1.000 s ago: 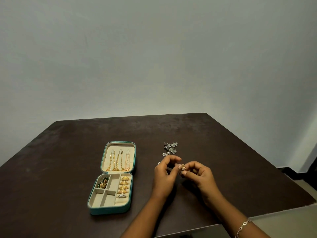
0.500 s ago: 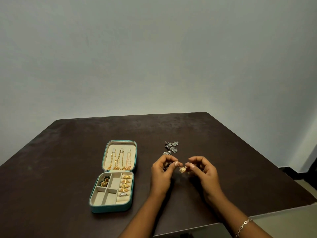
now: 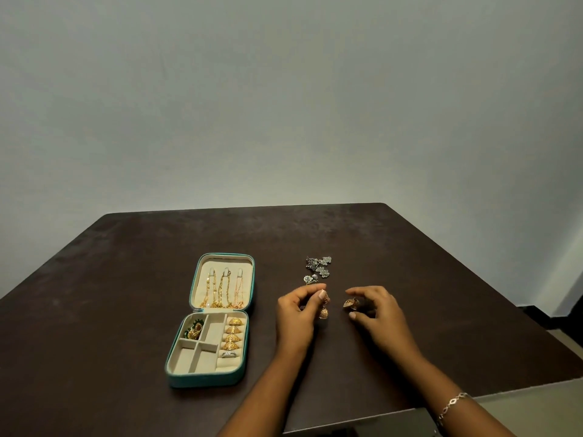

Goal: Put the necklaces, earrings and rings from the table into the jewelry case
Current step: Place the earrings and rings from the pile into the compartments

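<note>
A teal jewelry case lies open on the dark table. Gold necklaces hang in its lid. Gold rings fill the right slot, and a green and gold earring sits in the top-left compartment. My left hand pinches a gold bell-shaped earring that dangles from its fingertips. My right hand holds a matching gold earring between thumb and fingers. The hands are a short way apart, right of the case. Several silver earrings lie just beyond the hands.
The table's near right edge runs under my right forearm, with floor beyond it. A chain bracelet is on my right wrist. A plain wall stands behind the table.
The two hands were together on one gold cluster. They have drawn apart, and each now holds one gold earring.
</note>
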{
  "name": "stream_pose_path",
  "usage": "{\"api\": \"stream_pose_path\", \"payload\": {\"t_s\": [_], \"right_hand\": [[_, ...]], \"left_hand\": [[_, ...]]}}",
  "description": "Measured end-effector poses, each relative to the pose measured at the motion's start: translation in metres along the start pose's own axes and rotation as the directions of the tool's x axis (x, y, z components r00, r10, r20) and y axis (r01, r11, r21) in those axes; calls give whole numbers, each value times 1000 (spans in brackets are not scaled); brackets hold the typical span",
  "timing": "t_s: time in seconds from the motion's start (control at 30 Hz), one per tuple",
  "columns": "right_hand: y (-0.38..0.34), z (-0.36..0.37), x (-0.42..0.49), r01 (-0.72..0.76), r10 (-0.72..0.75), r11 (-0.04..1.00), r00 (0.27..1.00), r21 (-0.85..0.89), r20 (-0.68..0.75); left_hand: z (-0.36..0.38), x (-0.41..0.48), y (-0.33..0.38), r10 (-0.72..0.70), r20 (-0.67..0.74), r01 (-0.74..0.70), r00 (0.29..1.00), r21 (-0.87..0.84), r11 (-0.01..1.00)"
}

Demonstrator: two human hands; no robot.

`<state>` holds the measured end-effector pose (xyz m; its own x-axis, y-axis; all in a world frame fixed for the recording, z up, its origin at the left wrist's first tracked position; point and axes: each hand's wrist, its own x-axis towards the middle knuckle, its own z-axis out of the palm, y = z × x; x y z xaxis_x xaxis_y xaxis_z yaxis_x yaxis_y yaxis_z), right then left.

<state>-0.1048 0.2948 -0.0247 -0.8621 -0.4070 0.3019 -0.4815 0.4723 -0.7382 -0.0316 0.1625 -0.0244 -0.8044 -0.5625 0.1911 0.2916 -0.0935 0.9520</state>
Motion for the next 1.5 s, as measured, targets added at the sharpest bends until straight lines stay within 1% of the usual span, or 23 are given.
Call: {"api": "stream_pose_path", "payload": {"t_s": [0.07,0.17,0.37,0.43,0.5,0.6,0.7,0.77,0.83,0.87,0.93,1.0,1.07,1.4,1.5], "right_hand": [[-1,1,-1,55,-55,996,998,-77,-5],[-4,0,-1,153,-154,982,988,-114,7],[-4,1,1,166,-167,965,986,-202,11],[-4,2,1,141,-142,967,990,-214,11],[-4,2,0,91,-96,982,995,-163,-21],[-4,-1,0,71,-72,997,997,-32,-42],[-5,-6,1,54,-54,977,999,207,-3],[-4,-7,1,24,-31,931,999,363,13],[-3,-6,1,-27,21,846,1000,533,18],[-3,-7,0,-58,54,798,998,600,25],[-5,-9,-2,-107,109,727,993,678,40],[-7,-12,-5,-145,151,672,987,727,58],[-10,-14,-7,-160,165,640,984,751,68],[-24,-13,-17,-171,178,600,981,781,79],[-28,-12,-19,-177,176,608,981,774,86]], "left_hand": [[0,1,0,-6,-18,6,1000,3,1000],[0,3,0,-21,-42,21,999,-8,1000],[-1,1,2,6,-26,-5,1000,29,1000],[-1,0,2,33,-21,-31,999,63,997],[-1,0,4,67,-15,-66,998,72,995],[0,-2,7,57,3,-57,998,1,998],[0,-3,9,42,17,-42,999,-12,999],[-1,-3,9,32,7,-32,999,-38,999],[-1,-4,9,5,-1,-5,1000,-69,998],[-2,-5,9,-8,1,8,1000,-73,997],[-3,-7,8,-29,12,30,999,-73,997],[-4,-9,10,-43,24,45,999,-78,996],[-6,-13,11,-45,28,47,999,-71,996],[-15,-30,24,34,76,-40,996,70,997],[-21,-37,31,0,84,-3,996,36,999]]}}
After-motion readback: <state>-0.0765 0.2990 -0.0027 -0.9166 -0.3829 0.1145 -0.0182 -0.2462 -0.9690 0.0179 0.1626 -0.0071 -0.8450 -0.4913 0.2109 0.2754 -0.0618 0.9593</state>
